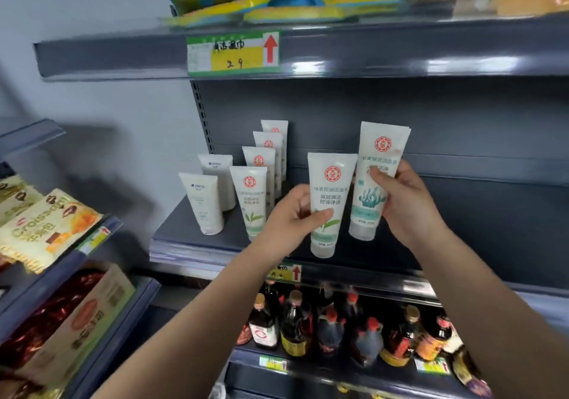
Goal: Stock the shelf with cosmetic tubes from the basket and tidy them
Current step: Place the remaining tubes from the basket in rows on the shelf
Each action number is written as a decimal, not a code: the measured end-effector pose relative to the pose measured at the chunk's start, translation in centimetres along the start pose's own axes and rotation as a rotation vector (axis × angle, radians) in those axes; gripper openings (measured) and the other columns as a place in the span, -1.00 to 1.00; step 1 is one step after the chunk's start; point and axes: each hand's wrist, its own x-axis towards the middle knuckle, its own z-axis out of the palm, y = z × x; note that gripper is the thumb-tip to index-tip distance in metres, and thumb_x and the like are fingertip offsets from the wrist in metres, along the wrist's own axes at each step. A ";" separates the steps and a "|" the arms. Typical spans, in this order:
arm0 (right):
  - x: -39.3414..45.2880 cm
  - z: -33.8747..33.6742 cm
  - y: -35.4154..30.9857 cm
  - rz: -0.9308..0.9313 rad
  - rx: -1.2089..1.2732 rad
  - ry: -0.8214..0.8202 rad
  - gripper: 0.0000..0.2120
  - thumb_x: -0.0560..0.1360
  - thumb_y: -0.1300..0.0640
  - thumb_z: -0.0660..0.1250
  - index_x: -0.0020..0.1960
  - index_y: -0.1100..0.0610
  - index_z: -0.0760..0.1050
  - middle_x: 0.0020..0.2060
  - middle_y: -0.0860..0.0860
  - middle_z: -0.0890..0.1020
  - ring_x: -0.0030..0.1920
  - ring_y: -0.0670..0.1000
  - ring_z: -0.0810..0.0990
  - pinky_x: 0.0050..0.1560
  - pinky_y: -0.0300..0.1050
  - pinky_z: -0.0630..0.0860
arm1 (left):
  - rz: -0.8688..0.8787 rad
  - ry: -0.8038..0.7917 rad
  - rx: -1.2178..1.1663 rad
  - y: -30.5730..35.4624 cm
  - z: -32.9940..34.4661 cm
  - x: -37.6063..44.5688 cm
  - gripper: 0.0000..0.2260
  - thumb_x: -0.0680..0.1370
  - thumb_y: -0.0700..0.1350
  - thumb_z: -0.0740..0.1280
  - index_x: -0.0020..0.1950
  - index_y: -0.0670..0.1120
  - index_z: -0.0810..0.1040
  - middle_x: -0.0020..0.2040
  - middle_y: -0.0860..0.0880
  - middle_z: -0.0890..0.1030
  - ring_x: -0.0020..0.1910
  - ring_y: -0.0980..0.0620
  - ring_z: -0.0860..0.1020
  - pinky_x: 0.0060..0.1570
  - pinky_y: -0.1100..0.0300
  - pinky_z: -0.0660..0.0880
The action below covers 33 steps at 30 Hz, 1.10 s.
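Grey shelf (462, 214), mid level, carries 6 standing tubes at its left end: a row of 4 green-leaf tubes (251, 201) running front to back w/ red round logos, plus 2 plain white tubes (203, 203) just left of them. 2 more tubes are held upright in front of the shelf, side by side & close: left hand (288, 214) has fingers curled round a green-leaf tube (328, 204), thumb across its front; right hand (403, 201) pinches a taller-sitting seaweed-print tube (374, 180), thumb on its front. Around: dark sauce bottles (338, 327) on the level below, blue/yellow packs (261, 1) on top, croissant bags (40, 229) on the rack at left; basket not in view.
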 end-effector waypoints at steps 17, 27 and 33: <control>4.7 1.7 2.4 0.135 -0.252 0.021 -0.79 0.51 0.32 0.27 0.11 0.14 0.47 -0.01 0.01 0.61 -0.10 -0.07 0.60 -0.02 -0.09 0.55 | -0.075 0.126 0.068 -3.4 -0.3 1.2 -0.74 0.52 -0.24 0.33 0.19 -0.07 0.48 0.03 0.11 0.61 -0.05 0.29 0.57 -0.09 0.44 0.52; 6.0 3.2 3.6 0.237 -0.384 0.001 -0.79 0.51 0.34 0.25 0.11 0.14 0.49 0.01 0.07 0.60 0.04 0.03 0.57 0.09 -0.01 0.52 | -0.087 0.100 0.082 -4.1 -1.5 1.9 -0.75 0.52 -0.25 0.32 0.15 -0.01 0.47 0.06 0.08 0.60 0.02 0.21 0.56 0.03 0.34 0.50; 6.4 3.6 4.1 0.222 -0.383 0.020 -0.77 0.52 0.36 0.24 0.12 0.15 0.50 0.03 0.09 0.61 0.01 0.04 0.59 0.07 -0.02 0.54 | -0.101 0.071 0.121 -4.7 -2.0 2.3 -0.69 0.51 -0.20 0.34 0.25 -0.03 0.46 0.18 0.03 0.60 0.17 0.06 0.54 0.20 0.07 0.49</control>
